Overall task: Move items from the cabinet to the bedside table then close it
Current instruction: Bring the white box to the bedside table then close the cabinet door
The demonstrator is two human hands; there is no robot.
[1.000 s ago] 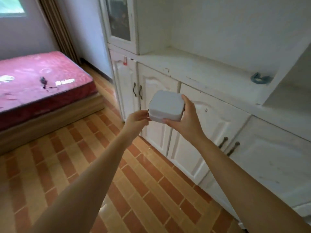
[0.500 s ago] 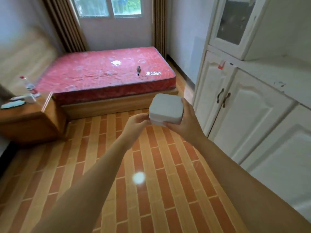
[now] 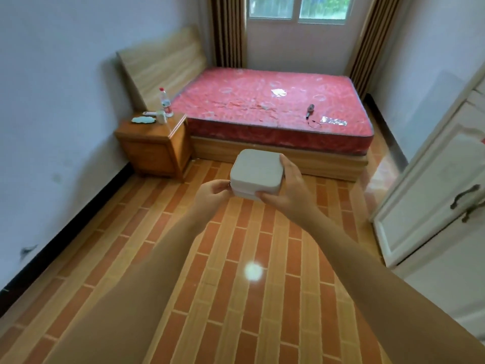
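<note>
Left grip (image 3: 212,191): fingertips pinch the near left edge of the box (image 3: 256,169); it grasps the box and nothing else.
Box: pale, square, round-cornered, with a seam running round its side. It is held level in the air between both hands, over the floor (image 3: 236,258), well apart from the desk.
Right grip (image 3: 291,190): clasps the box's right side, thumb along the near edge and fingers curled over the far corner.
Desk (image 3: 157,131): small wooden bedside unit in the left corner, touching the bed. A bottle (image 3: 165,102) stands upright at the back with a few small pale things beside it; the front of the top looks bare.
Bed (image 3: 262,106): red mattress straight ahead, with a few small odds and ends lying on it.
Cabinet (image 3: 433,185): white, at the right edge. The doors in view look shut, but most of it is out of frame, so I cannot tell whether any door stands open.
Step in hand: I'd judge this the carry, with the box out of the cabinet and not yet set down.
Next move: cross the floor forward and left, lower the box flat onto the bare front of the desk clear of the bottle, let go with both hands, then return to the cabinet.
</note>
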